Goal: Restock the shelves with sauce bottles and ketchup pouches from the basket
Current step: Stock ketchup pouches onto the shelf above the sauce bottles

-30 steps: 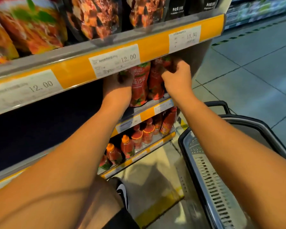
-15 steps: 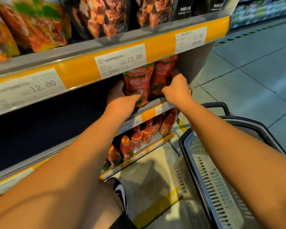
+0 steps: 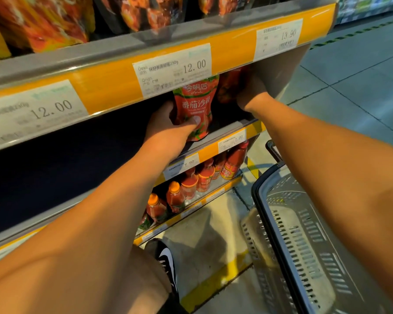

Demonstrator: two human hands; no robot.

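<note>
Both hands reach under the shelf (image 3: 232,130) edge: left hand (image 3: 168,125) grips an upright ketchup pouch (image 3: 194,105), right hand (image 3: 251,96) clutches a second pouch (image 3: 230,87) beside it.

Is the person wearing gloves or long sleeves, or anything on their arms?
No gloves and no sleeves that I can see. The left hand and the right hand are both bare, and both forearms are bare all the way back to the edge of the picture. I see no watch, bracelet or ring, though the right hand's fingers are mostly hidden.
</note>
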